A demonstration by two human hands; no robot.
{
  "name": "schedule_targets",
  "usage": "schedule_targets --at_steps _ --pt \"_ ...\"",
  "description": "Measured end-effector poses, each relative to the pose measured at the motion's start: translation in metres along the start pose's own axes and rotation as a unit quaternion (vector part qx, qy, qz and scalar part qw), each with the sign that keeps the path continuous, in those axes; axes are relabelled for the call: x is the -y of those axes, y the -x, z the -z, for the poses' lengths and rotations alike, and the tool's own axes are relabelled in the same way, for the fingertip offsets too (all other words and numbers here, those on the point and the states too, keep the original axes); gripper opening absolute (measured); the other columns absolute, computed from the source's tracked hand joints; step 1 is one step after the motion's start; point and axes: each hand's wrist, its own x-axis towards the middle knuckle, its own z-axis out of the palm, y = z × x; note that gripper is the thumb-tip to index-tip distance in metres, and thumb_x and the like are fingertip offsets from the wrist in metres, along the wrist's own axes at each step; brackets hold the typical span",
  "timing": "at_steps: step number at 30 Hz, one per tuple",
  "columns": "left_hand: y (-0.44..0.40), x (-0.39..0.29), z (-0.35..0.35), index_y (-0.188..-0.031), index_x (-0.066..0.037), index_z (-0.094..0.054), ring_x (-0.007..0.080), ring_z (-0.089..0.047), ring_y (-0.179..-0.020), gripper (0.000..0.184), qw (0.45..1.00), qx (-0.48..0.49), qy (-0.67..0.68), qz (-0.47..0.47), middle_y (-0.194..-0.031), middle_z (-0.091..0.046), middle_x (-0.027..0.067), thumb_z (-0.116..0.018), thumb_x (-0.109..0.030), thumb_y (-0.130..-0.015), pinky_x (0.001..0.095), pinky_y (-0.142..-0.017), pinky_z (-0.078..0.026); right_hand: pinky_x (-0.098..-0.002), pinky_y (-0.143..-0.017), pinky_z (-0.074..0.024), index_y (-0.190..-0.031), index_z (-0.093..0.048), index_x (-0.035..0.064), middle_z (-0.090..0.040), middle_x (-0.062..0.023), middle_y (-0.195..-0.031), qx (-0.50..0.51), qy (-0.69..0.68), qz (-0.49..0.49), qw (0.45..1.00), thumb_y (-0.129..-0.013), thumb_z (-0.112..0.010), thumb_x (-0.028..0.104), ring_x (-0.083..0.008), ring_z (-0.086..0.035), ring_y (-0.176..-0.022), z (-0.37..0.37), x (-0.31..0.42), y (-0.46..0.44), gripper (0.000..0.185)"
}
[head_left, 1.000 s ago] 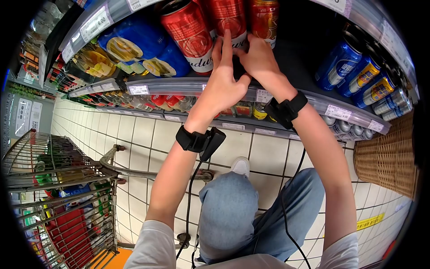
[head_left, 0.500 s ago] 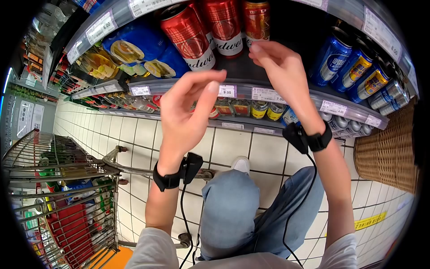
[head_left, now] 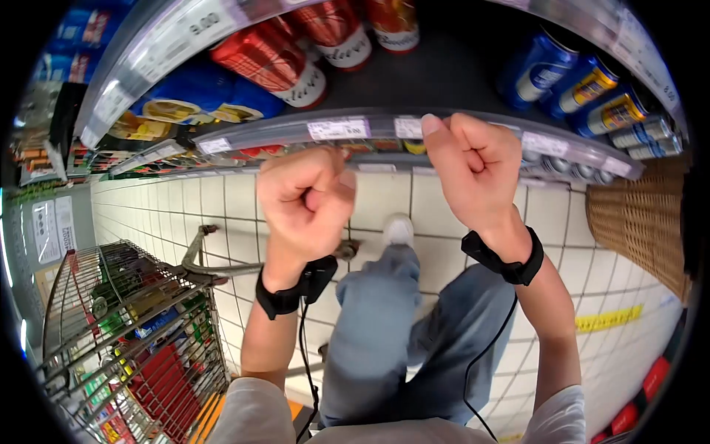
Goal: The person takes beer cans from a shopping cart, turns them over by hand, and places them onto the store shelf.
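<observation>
My left hand is closed in a fist in front of the shelf, with nothing showing in it. Beside it on the right, my right hand is also a closed fist, near the price tags on the shelf edge. Neither fist touches a can. Beyond them on the dark shelf stand red beer cans, among them a large one at the left, another and a red-gold one. Several blue cans stand at the shelf's right.
A wire shopping cart holding packaged goods stands at the lower left. At the right is a woven basket. Blue-wrapped packs sit left of the red cans. More goods fill the lower shelf. Black bands with cables circle both wrists.
Both hands have gone from loosely curled, spread fingers to fists. They have come back from the cans, and the view has shifted, with the shelf's cans now higher in frame.
</observation>
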Motion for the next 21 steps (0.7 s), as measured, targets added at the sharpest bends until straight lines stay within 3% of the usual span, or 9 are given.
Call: schedule_targets --at_steps 1,6,12,16,19,21 --pt "0.000 -0.009 -0.002 -0.061 -0.005 -0.027 0.0135 -0.026 -0.051 0.034 0.999 -0.020 0.015 0.035 -0.056 -0.029 0.0023 -0.057 0.006 -0.073 0.0279 -0.051 -0.032 -0.0267 -0.043 -0.0208 -0.060 -0.025 0.0064 -0.024 0.0032 -0.051 -0.024 -0.008 -0.030 0.999 -0.091 -0.065 0.000 -0.0051 -0.022 -0.050 0.005 0.010 0.001 0.051" --pt "0.002 -0.056 0.004 -0.063 -0.006 -0.027 0.0088 -0.025 -0.054 0.036 0.989 -0.020 0.108 0.102 -0.060 -0.032 -0.0020 -0.055 0.008 -0.080 0.0272 -0.048 -0.020 -0.0243 -0.047 -0.0201 -0.060 -0.024 0.0103 -0.028 0.0082 -0.055 -0.094 -0.088 -0.172 0.977 -0.092 -0.066 0.002 -0.0027 -0.023 -0.055 0.023 0.065 0.011 0.053" --pt "0.021 -0.138 0.013 -0.063 -0.005 -0.030 0.0094 -0.029 -0.053 0.038 0.968 -0.054 0.186 0.158 -0.060 -0.035 -0.0008 -0.058 0.006 -0.086 0.0269 -0.047 -0.024 -0.0237 -0.047 -0.0186 -0.060 -0.030 0.0101 -0.031 0.0089 -0.056 -0.087 -0.048 -0.181 0.979 -0.093 -0.066 0.004 -0.0015 -0.024 -0.055 0.028 0.150 0.024 0.049" --pt "0.028 -0.198 0.015 -0.063 -0.004 -0.032 0.0105 -0.031 -0.053 0.036 0.961 -0.059 0.213 0.168 -0.059 -0.035 -0.0003 -0.058 0.007 -0.086 0.0274 -0.047 -0.026 -0.0226 -0.053 -0.0300 -0.067 -0.043 0.0051 -0.044 0.0049 -0.064 -0.073 -0.077 -0.179 0.978 -0.093 -0.066 0.002 -0.0033 -0.036 -0.061 0.041 0.218 0.036 0.035" --pt "0.027 -0.250 0.009 -0.063 -0.004 -0.034 0.0117 -0.033 -0.052 0.034 0.967 -0.068 0.196 0.144 -0.059 -0.036 0.0008 -0.060 0.006 -0.083 0.0273 -0.047 -0.026 -0.0240 -0.060 -0.0411 -0.074 -0.057 -0.0002 -0.061 -0.0055 -0.075 -0.024 -0.077 -0.185 0.979 -0.092 -0.066 0.000 -0.0103 -0.053 -0.067 0.050 0.273 0.040 0.020" --pt "0.016 -0.286 0.019 -0.061 -0.005 -0.035 0.0109 -0.030 -0.050 0.035 0.985 -0.038 0.127 0.111 -0.056 -0.036 0.0000 -0.061 0.004 -0.082 0.0269 -0.047 -0.024 -0.0247 -0.061 -0.0429 -0.077 -0.059 -0.0010 -0.063 -0.0068 -0.077 -0.006 -0.057 -0.158 0.986 -0.091 -0.067 0.000 -0.0118 -0.055 -0.068 0.049 0.312 0.027 0.016"
